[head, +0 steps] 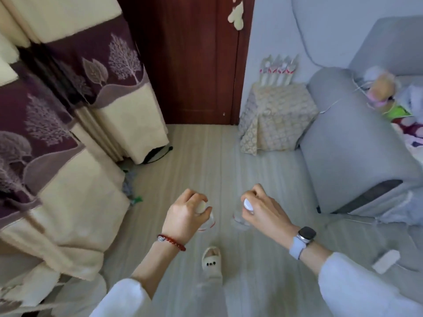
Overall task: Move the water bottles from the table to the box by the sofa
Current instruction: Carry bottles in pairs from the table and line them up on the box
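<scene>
- I hold one water bottle in each hand, by the cap only. The left hand [185, 211] has its fingers curled around a white cap, and the left bottle [207, 221] hangs below that grip, clear and hard to see against the floor [206, 156].
- The right hand [258, 208] pinches the other white cap in the same way; the right bottle [239, 217] hangs under the fingers, toward the left hand.
- Both bottles are in the air over the floor, not on any table and not yet in a box.
- Risk: a grip on the cap alone is weak. I judge that a bottle can swing below the fingers while I walk, or slip out if the cap is smooth.
- Risk: the two bottles hang near each other between my hands, so they may knock together.
- Risk: my slipper [211, 257] is directly under the hands, so a dropped bottle may land on my foot.
- Containers: ahead of both grips, beside the sofa [357, 156], stands a block under a patterned cloth [274, 115], with bottles [278, 69] behind it against the wall. I cannot tell if this is the box, because the cloth hides any opening and contents.
- How much water is in my two bottles, I cannot tell.
</scene>
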`<state>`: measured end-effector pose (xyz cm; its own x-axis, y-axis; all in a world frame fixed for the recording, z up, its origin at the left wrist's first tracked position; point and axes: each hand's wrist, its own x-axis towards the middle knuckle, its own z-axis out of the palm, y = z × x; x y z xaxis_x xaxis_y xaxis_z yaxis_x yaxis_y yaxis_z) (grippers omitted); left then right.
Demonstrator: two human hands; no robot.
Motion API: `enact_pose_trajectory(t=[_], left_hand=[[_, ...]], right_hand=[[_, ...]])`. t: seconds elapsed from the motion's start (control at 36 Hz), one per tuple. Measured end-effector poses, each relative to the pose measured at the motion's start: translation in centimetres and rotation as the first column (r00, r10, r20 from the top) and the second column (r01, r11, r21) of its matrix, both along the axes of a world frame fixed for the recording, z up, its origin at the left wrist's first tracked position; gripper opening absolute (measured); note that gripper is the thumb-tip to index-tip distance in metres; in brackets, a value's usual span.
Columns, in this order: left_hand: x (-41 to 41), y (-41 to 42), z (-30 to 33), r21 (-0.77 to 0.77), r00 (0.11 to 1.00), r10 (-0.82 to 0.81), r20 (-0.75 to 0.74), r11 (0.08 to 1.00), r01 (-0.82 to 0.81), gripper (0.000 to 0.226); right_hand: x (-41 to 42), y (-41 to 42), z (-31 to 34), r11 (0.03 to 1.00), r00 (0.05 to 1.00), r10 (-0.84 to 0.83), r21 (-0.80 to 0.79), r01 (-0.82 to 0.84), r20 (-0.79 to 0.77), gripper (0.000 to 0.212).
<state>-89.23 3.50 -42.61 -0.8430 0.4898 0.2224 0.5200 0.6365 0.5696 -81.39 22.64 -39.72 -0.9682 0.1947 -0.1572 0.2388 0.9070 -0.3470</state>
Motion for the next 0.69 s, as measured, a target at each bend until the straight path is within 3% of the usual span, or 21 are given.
enact_pose_trajectory(t=[0.31, 0.5, 0.69], left_hand=[[-22.3, 19.2, -1.2, -0.056, 0.983, -0.18, 0.042, 0.982, 0.182, 0.037], [-32.4, 32.1, -0.5, -0.068, 0.967, -0.228, 0.111, 0.969, 0.236, 0.019], [-40.7, 46.8, -2.1, -0.053, 0.968, -0.234, 0.088, 0.969, 0.24, 0.019]], right_hand=[[-19.2, 17.0, -0.9, 0.993, 0.992, -0.114, 0.012, 0.114, 0.051, 0.022], [-27.6, 28.8, 0.0, 0.953, 0.953, -0.302, -0.016, 0.302, -0.003, 0.019], [-36.0, 42.8, -1.9, 0.946, 0.945, -0.324, -0.011, 0.324, -0.037, 0.017]])
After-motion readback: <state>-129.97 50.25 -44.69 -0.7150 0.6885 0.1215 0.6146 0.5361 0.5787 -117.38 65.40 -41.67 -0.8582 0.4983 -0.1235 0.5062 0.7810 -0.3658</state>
